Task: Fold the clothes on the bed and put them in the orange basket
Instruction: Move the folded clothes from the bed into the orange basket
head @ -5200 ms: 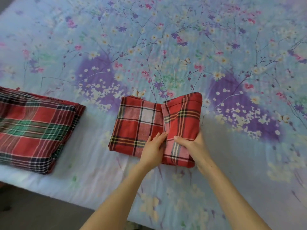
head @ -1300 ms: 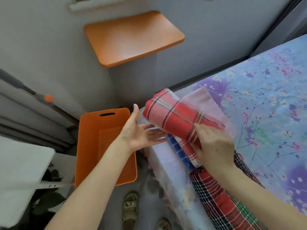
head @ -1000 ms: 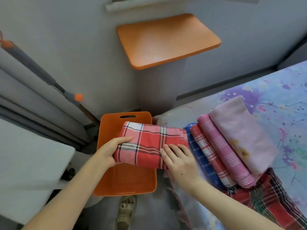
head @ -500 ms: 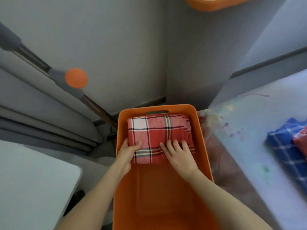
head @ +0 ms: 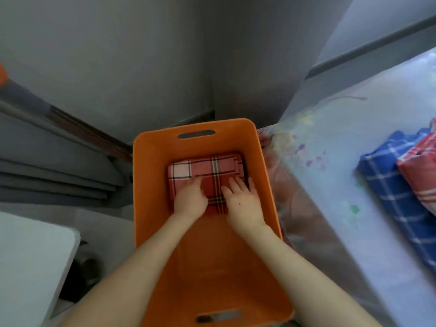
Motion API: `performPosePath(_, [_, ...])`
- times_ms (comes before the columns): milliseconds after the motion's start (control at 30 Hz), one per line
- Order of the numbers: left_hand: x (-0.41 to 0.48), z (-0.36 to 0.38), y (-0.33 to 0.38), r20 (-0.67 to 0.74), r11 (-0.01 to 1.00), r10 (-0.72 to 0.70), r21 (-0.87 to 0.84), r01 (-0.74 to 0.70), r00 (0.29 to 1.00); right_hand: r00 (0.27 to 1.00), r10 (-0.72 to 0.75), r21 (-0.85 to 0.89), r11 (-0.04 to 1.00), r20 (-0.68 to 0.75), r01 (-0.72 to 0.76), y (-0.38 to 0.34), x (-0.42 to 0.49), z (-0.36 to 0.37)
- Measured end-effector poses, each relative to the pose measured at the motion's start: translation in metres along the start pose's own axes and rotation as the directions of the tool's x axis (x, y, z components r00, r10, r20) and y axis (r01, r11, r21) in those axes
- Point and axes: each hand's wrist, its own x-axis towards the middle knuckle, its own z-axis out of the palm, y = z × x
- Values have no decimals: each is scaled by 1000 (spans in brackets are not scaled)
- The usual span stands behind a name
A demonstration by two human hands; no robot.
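Observation:
The orange basket [head: 151, 161] stands on the floor beside the bed. A folded red plaid cloth [head: 207, 167] lies flat on its bottom at the far end, below the handle slot. Both my hands lie on top of the cloth with fingers straight: my left hand [head: 190, 199] on its left part, my right hand [head: 243, 201] on its right part. The near half of the basket floor is bare.
The bed with a floral sheet [head: 342, 161] runs along the right, bearing a folded blue checked cloth [head: 391, 197] and a folded red checked one [head: 422, 175] at the frame edge. A white table corner [head: 30, 260] is at the lower left. Grey walls meet behind the basket.
I carried the folded red plaid cloth from the bed to the basket and lowered it. Since half a second ago it sank to the basket bottom and my hands now lie flat on it.

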Motion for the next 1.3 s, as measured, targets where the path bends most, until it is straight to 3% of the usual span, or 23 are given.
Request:
performPosePath(100, [-36, -35, 75, -252, 980, 108, -139, -146, 962, 927, 53, 212, 977, -371, 29, 12, -41, -67])
performPosePath(233, [-86, -64, 167, -456, 863, 211, -328, -384, 864, 738, 137, 234, 972, -661, 29, 42, -108, -149])
performPosePath(333, [-128, -63, 240, -377, 763, 318, -444, -471, 870, 565, 266, 219, 964, -781, -150, 92, -177, -192])
performPosePath(433, [-158, -44, 309, -87, 764, 353, -549, -341, 932, 355, 488, 283, 821, -797, -495, 155, -246, -211])
performPosePath(500, [-163, -31, 342, -1, 796, 307, -549, -257, 952, 216, 703, 434, 619, -677, -655, 190, -281, -219])
performPosePath(533, [-161, -27, 354, -26, 817, 274, -521, -246, 962, 160, 828, 532, 480, -537, -697, 208, -291, -216])
performPosePath(600, [-154, -25, 375, -106, 869, 226, -428, -250, 968, 126, 979, 736, 204, -162, -645, 239, -303, -210])
performPosePath(700, [-146, -32, 398, -172, 944, 280, -129, -303, 945, 275, 910, 919, -213, 311, -333, 264, -300, -208])
performPosePath(800, [-133, -37, 424, -64, 966, 258, -16, -259, 964, 381, 817, 898, -352, 432, -264, 277, -299, -205])
performPosePath(867, [-119, -43, 437, 55, 976, 179, -136, -170, 982, 422, 798, 902, -368, 431, -225, 279, -294, -208])
performPosePath(933, [-115, -48, 446, 103, 963, 148, -243, -119, 984, 393, 828, 916, -366, 400, -163, 280, -289, -212])
performPosePath(1033, [-126, -54, 447, 43, 940, 205, -286, -184, 978, 324, 899, 955, -264, 295, -136, 278, -283, -211])
performPosePath(1133, [-145, -66, 431, 75, 857, 252, -481, -186, 965, 339, 917, 973, -164, 211, -160, 262, -286, -206])
performPosePath(1233, [-168, -80, 410, 178, 703, 318, -704, -106, 931, 323, 937, 956, -36, 133, -290, 244, -289, -208])
performPosePath(1300, [-179, -92, 392, 203, 622, 288, -782, -22, 936, 262, 965, 842, 128, 16, -524, 226, -292, -213])
